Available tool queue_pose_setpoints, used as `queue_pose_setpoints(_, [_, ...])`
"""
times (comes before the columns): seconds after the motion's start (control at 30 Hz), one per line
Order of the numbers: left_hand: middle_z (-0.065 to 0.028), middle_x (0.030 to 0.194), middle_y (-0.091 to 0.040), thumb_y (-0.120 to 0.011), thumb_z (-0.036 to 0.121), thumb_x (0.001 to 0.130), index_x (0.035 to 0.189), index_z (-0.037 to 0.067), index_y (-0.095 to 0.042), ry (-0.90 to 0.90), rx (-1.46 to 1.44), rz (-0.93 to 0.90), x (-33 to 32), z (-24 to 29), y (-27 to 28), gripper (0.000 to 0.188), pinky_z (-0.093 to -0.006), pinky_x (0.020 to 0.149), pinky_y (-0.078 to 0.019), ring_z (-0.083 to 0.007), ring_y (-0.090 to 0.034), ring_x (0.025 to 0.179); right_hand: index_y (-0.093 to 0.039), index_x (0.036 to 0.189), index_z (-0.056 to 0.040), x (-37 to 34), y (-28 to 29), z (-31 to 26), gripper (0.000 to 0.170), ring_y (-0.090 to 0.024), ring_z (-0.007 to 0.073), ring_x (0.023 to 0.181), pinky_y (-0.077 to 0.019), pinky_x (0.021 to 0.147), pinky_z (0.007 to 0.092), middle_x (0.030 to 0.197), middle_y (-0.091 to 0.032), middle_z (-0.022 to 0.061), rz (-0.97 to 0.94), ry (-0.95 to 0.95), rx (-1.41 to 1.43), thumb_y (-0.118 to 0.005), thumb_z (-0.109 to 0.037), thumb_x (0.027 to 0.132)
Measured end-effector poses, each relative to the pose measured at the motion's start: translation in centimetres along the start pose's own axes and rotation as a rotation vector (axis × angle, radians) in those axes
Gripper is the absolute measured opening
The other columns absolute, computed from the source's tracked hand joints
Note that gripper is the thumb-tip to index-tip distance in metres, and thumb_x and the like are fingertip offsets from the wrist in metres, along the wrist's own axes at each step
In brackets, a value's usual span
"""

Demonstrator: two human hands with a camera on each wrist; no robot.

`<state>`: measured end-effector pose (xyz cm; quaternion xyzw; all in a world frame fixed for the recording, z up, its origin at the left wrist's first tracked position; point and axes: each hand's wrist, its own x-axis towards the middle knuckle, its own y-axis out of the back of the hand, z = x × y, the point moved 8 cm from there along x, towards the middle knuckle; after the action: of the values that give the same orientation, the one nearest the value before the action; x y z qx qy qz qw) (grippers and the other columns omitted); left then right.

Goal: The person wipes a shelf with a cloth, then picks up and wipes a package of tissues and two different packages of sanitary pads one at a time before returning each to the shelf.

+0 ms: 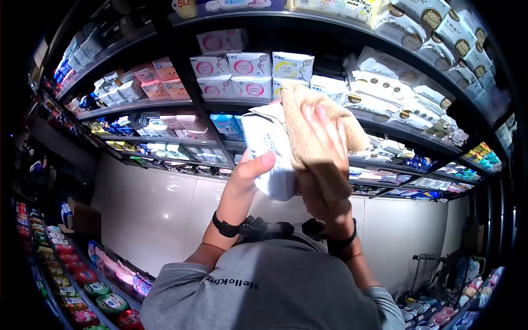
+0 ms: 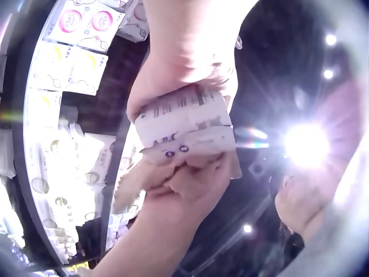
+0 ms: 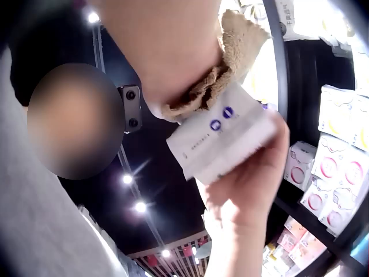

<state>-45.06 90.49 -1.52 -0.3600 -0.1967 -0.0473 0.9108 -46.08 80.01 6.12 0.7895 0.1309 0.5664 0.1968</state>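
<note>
I have the left hand [image 1: 248, 169] gripping one pack [image 1: 272, 175], the straight-fingered right hand [image 1: 333, 144] pressing one cloth [image 1: 301, 129] against it; I count two wristbands [image 1: 224, 227].

a white pack [image 1: 263, 137] with dark blue print and round blue marks on one narrow side sits tilted in the left hand [image 1: 248, 173], the thumb across its face. a fuzzy tan cloth [image 1: 300, 129], rumpled and loosely folded, lies against the pack's right side, beneath the right hand [image 1: 333, 135], its edges reaching past the pack.
</note>
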Motion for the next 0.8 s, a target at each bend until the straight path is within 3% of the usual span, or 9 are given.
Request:
queue_pose_setpoints(0.07, [-0.0116, 0.122, -0.04, -0.064, 0.019, 0.071, 0.129, -0.003, -0.022, 0.298, 0.153, 0.025, -1.1, -2.7, 1.3, 0.075, -0.0307, 0.094, -0.0296, -0.0204, -0.039, 0.113, -0.05, 0.114, -0.0014, 0.9, -0.1, 2.3, 0.041, -0.034, 0.0307, 0.12, -0.0165, 0.099, 0.0512, 0.124, -0.045, 0.0101, -0.094, -0.058, 0.154, -0.046, -0.027, 0.082])
queue_pose_setpoints(0.27, [-0.0119, 0.12, -0.043, -0.056, 0.021, 0.078, 0.128, -0.001, -0.024, -0.068, -0.024, 0.179, -0.3, -0.8, 2.9, 0.064, -0.0342, 0.094, -0.0339, -0.0228, -0.043, 0.111, -0.048, 0.115, -0.0035, -0.1, -3.6, 3.6, 0.043, -0.025, 0.0323, 0.125, -0.0119, 0.102, 0.0464, 0.131, -0.036, 0.0128, -0.134, -0.315, 0.601, -0.044, -0.033, 0.084])
queue_pose_setpoints(0.3, [-0.0128, 0.12, -0.044, -0.055, 0.022, 0.079, 0.127, 0.0, -0.026, -0.079, -0.098, 0.214, -0.2, -0.5, 3.4, 0.061, -0.0354, 0.093, -0.0347, -0.0235, -0.045, 0.11, -0.047, 0.115, -0.0023, -0.7, -3.8, 2.6, 0.041, -0.025, 0.0348, 0.124, -0.0165, 0.1, 0.0488, 0.131, -0.034, 0.0146, -0.168, -0.052, 0.309, -0.048, -0.028, 0.083])
queue_pose_setpoints(0.47, [-0.0124, 0.116, -0.047, -0.054, 0.021, 0.082, 0.124, 0.0, -0.031, -0.245, -0.063, 0.441, -0.4, 1.8, 5.6, 0.052, -0.0339, 0.09, -0.0385, -0.0218, -0.049, 0.104, -0.038, 0.121, -0.0002, -5.6, -8.9, 3.0, 0.056, -0.024, 0.0337, 0.125, -0.0206, 0.099, 0.0438, 0.13, -0.029, 0.0248, -0.205, -0.131, 0.102, -0.06, -0.027, 0.077])
queue_pose_setpoints(0.53, [-0.0138, 0.125, -0.033, -0.055, 0.014, 0.079, 0.131, 0.004, -0.016, -0.238, 0.161, 0.423, -0.3, 2.2, 4.0, 0.066, -0.0333, 0.095, -0.0306, -0.0219, -0.035, 0.116, -0.035, 0.119, 0.0035, -5.3, -7.0, 3.2, 0.055, -0.05, 0.0285, 0.105, -0.0417, 0.083, 0.038, 0.114, -0.045, 0.025, 0.01, -0.218, 0.165, -0.059, -0.025, 0.079])
queue_pose_setpoints(0.57, [-0.0147, 0.126, -0.031, -0.055, 0.017, 0.078, 0.132, 0.006, -0.013, -0.302, 0.339, 0.375, -0.1, 3.1, 2.8, 0.07, -0.034, 0.096, -0.0277, -0.0231, -0.033, 0.117, -0.032, 0.117, 0.0046, -5.8, -8.0, 4.7, 0.05, -0.06, 0.0159, 0.064, -0.0471, 0.051, 0.0233, 0.088, -0.054, 0.0157, 0.021, -0.559, 0.805, -0.054, -0.024, 0.082])
queue_pose_setpoints(0.6, [-0.0157, 0.127, -0.028, -0.055, 0.021, 0.077, 0.133, 0.007, -0.01, -0.362, 0.509, 0.32, 0.0, 3.5, 1.7, 0.073, -0.0347, 0.098, -0.0248, -0.0244, -0.03, 0.119, -0.028, 0.117, 0.004, -5.2, -7.2, 4.5, 0.047, -0.048, 0.0063, 0.039, -0.0359, 0.033, 0.0161, 0.073, -0.052, 0.0071, 0.084, -0.572, 0.854, -0.048, -0.025, 0.085])
queue_pose_setpoints(0.77, [-0.0149, 0.128, -0.03, -0.063, 0.04, 0.071, 0.134, 0.003, -0.005, -0.332, 0.343, 0.287, 0.6, 3.4, 2.6, 0.093, -0.0309, 0.095, -0.0285, -0.0219, -0.034, 0.117, -0.044, 0.11, 0.0043, -6.8, -4.0, 6.6, 0.039, -0.053, 0.0121, 0.079, -0.0433, 0.067, 0.0254, 0.092, -0.054, 0.0093, 0.365, -0.728, 0.758, -0.044, -0.028, 0.088])
queue_pose_setpoints(0.8, [-0.0141, 0.127, -0.033, -0.068, 0.039, 0.068, 0.133, 0.002, -0.011, -0.301, 0.298, 0.272, 0.6, 3.2, 2.7, 0.094, -0.0312, 0.094, -0.031, -0.0214, -0.036, 0.116, -0.041, 0.115, 0.0038, -7.3, -4.2, 6.5, 0.042, -0.05, 0.0129, 0.09, -0.0412, 0.075, 0.0262, 0.1, -0.052, 0.0096, 0.226, -0.837, 0.874, -0.045, -0.028, 0.088])
